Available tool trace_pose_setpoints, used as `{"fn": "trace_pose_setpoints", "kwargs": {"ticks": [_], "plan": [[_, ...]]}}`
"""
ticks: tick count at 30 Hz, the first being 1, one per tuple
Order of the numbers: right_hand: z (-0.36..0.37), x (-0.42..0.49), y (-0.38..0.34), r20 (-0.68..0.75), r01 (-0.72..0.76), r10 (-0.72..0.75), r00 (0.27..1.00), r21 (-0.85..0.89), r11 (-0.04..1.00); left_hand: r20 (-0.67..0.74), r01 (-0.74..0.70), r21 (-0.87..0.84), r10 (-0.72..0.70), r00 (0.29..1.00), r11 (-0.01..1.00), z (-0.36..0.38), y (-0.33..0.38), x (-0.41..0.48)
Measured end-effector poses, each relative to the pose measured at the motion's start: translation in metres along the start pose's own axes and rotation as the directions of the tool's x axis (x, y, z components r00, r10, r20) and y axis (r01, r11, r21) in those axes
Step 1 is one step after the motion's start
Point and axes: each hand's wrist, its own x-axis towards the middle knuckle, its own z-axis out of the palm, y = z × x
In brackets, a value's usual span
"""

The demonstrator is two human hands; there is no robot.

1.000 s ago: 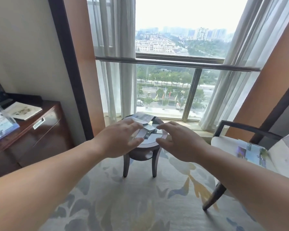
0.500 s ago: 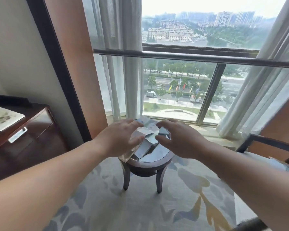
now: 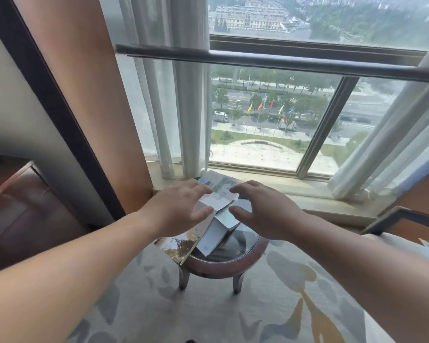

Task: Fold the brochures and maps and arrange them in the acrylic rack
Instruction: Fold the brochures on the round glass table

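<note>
Half a second on, the hands had drawn slightly apart. The left hand (image 3: 176, 209) and right hand (image 3: 268, 214) hovered palm-down, fingers loosely spread, pinching nothing. The brochures (image 3: 217, 201) lay between and beneath them on the round side table (image 3: 223, 267). One glossy brochure (image 3: 180, 246) overhung the rim under the left wrist. Beyond the fingertips stood a window (image 3: 270, 134) and a sheer curtain (image 3: 181, 107), with patterned carpet (image 3: 258, 318) below.

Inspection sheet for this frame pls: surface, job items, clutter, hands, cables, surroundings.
Surface: round side table, dark glossy top, wooden rim.
Job's things: loose pile of brochures and maps on the table; one picture brochure overhangs its left edge; acrylic rack not in view.
Clutter: nothing seen.
Hands: left hand and right hand over the pile, fingers spread; contact with the paper unclear.
Cables: nothing seen.
Surroundings: window, sheer curtains, wooden cabinet on the left, chair on the right, patterned carpet.
</note>
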Motion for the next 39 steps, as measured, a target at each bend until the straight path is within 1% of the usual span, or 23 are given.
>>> {"fn": "trace_pose_setpoints", "kwargs": {"ticks": [6,11,14,21,27,31,39], "plan": [[0.009,0.057,0.012,0.02,-0.045,0.045,0.999,0.005,0.999,0.041,-0.015,-0.01,0.015,0.999,1.0,0.009,-0.04,0.056],[0.024,0.089,0.031,0.075,-0.056,0.058,0.996,-0.017,0.998,0.083,-0.011,-0.022,0.013,0.996,1.0,0.026,-0.058,0.088],[0.034,0.11,0.05,0.117,-0.064,0.064,0.991,0.001,0.998,0.128,0.007,-0.033,-0.002,0.992,0.999,0.041,-0.066,0.106],[0.06,0.162,0.1,0.208,-0.032,0.015,0.978,0.077,0.996,0.185,0.099,-0.02,-0.094,0.978,0.995,0.072,-0.081,0.151],[0.086,0.194,0.137,0.292,-0.005,-0.023,0.956,0.093,0.996,0.233,0.181,-0.036,-0.168,0.958,0.983,0.106,-0.092,0.18],[0.103,0.212,0.147,0.342,0.01,-0.043,0.939,0.099,0.995,0.279,0.212,-0.031,-0.195,0.94,0.977,0.125,-0.101,0.189],[0.135,0.244,0.146,0.386,-0.008,-0.039,0.921,0.119,0.993,0.322,0.226,-0.039,-0.202,0.925,0.973,0.15,-0.135,0.208]]}}
